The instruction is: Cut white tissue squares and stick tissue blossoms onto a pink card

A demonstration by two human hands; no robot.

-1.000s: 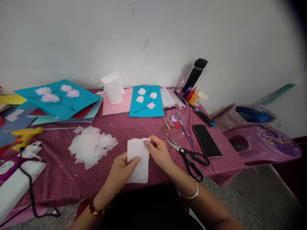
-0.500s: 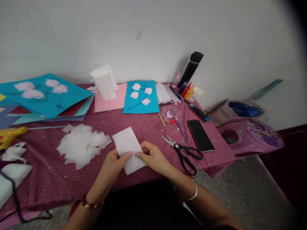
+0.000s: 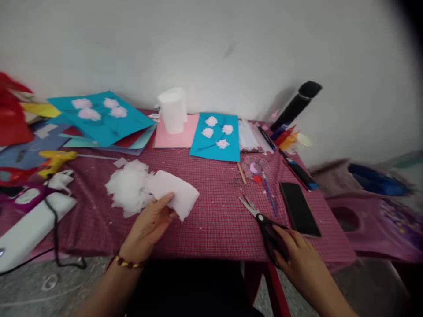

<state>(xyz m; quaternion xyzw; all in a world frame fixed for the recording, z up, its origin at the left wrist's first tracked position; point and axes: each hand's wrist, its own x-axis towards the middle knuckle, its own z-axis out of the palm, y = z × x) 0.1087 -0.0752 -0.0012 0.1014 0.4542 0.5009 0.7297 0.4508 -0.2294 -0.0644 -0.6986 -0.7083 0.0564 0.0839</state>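
left hand [image 3: 148, 224]: pinching the tissue sheet [image 3: 175, 193] right by the tissue pile [image 3: 127, 189]
right hand [image 3: 297, 253]: covering the scissors [image 3: 259, 215] handles at the table [image 3: 214, 229] front edge, grip unclear tbh

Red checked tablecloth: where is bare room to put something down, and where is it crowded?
The widest bare patch of tablecloth lies between the white sheet in the left hand and the scissors at the right hand. A narrower strip runs before the blue card. The left end, around the glue gun, and the right rear, by the phone, are crowded.
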